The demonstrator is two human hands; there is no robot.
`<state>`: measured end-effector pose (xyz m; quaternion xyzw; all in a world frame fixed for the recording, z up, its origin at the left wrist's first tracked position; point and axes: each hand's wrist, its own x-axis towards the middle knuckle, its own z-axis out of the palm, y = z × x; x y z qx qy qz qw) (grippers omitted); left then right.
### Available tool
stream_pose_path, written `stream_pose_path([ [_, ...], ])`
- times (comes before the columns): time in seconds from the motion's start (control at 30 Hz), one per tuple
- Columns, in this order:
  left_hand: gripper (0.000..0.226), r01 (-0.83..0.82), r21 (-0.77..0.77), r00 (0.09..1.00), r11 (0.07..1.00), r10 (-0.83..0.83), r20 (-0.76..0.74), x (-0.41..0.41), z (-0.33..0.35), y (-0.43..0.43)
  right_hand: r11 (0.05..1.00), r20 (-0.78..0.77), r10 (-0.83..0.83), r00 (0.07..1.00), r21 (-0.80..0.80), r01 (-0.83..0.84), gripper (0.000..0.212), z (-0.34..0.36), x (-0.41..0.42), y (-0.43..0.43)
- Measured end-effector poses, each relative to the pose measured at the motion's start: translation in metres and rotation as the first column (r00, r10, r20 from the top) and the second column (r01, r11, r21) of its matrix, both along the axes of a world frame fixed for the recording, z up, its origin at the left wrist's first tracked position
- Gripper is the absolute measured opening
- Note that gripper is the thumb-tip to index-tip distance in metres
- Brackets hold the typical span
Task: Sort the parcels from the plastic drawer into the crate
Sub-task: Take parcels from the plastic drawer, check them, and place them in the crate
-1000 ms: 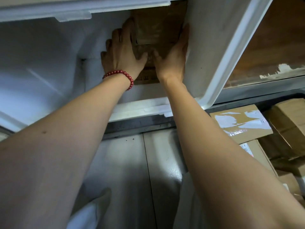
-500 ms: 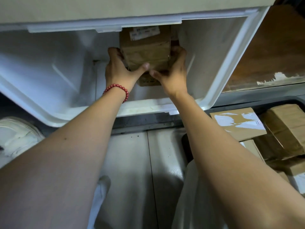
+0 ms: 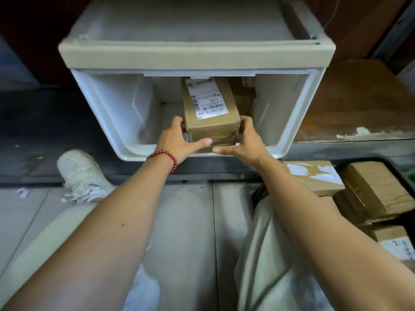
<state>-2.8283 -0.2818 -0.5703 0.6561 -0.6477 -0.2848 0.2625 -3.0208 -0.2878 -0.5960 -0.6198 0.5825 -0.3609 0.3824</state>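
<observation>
A brown cardboard parcel (image 3: 211,122) with a white shipping label on top is held at the front of the open white plastic drawer (image 3: 116,108). My left hand (image 3: 177,140), with a red bead bracelet on the wrist, grips its left side. My right hand (image 3: 244,140) grips its right side, both thumbs under the front face. Another brown parcel (image 3: 243,97) lies behind it deep in the drawer. The dark crate (image 3: 402,173) sits on the floor at the lower right, holding several brown parcels (image 3: 372,191).
The drawer juts out of a beige cabinet (image 3: 195,55) above a dark ledge. My legs in light trousers and a white shoe (image 3: 83,176) lie on the grey tiled floor. A worn wooden surface (image 3: 354,104) is to the right of the drawer.
Both hands have drawn the parcel from the back of the drawer toward its front edge and tipped it so the label shows. The view has pulled back, showing the whole cabinet.
</observation>
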Motion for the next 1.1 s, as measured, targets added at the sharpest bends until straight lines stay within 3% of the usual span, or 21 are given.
stream_pose_path([
  [0.13, 0.080, 0.027, 0.063, 0.999, 0.998, -0.029, 0.026, 0.017, 0.013, 0.027, 0.998, 0.023, 0.028, 0.999, 0.058, -0.029, 0.098, 0.017, 0.014, 0.034],
  [0.33, 0.073, -0.038, 0.019, 0.992, 0.999, 0.040, -0.117, 0.033, 0.033, 0.065, 0.993, -0.026, 0.104, 0.994, 0.062, -0.102, 0.092, 0.030, 0.027, 0.069],
  [0.47, 0.065, -0.042, 0.085, 0.985, 0.996, 0.056, -0.164, 0.047, 0.036, 0.084, 0.989, 0.022, 0.123, 0.992, 0.085, -0.124, 0.081, 0.037, 0.032, 0.082],
  [0.57, 0.061, -0.083, 0.112, 0.968, 0.990, 0.107, -0.229, 0.052, 0.033, 0.096, 0.984, 0.058, 0.148, 0.987, 0.096, -0.153, 0.088, 0.037, 0.036, 0.086],
  [0.67, 0.065, -0.156, 0.130, 0.942, 0.979, 0.187, -0.279, 0.054, 0.028, 0.104, 0.974, 0.088, 0.182, 0.979, 0.116, -0.192, 0.099, 0.037, 0.042, 0.089],
  [0.8, 0.089, -0.226, 0.180, 0.903, 0.957, 0.275, -0.329, 0.062, 0.021, 0.108, 0.966, 0.095, 0.232, 0.968, 0.094, -0.241, 0.087, 0.037, 0.046, 0.090],
  [0.93, 0.084, -0.231, 0.173, 0.886, 0.957, 0.281, -0.369, 0.069, 0.020, 0.106, 0.952, 0.114, 0.276, 0.954, 0.102, -0.288, 0.073, 0.035, 0.048, 0.088],
  [1.03, 0.078, -0.208, 0.145, 0.900, 0.967, 0.248, -0.359, 0.068, 0.020, 0.105, 0.955, 0.146, 0.241, 0.959, 0.140, -0.262, 0.061, 0.034, 0.049, 0.087],
  [1.1, 0.071, -0.158, 0.098, 0.914, 0.983, 0.183, -0.362, 0.064, 0.022, 0.107, 0.968, 0.187, 0.128, 0.974, 0.192, -0.164, 0.063, 0.035, 0.051, 0.086],
])
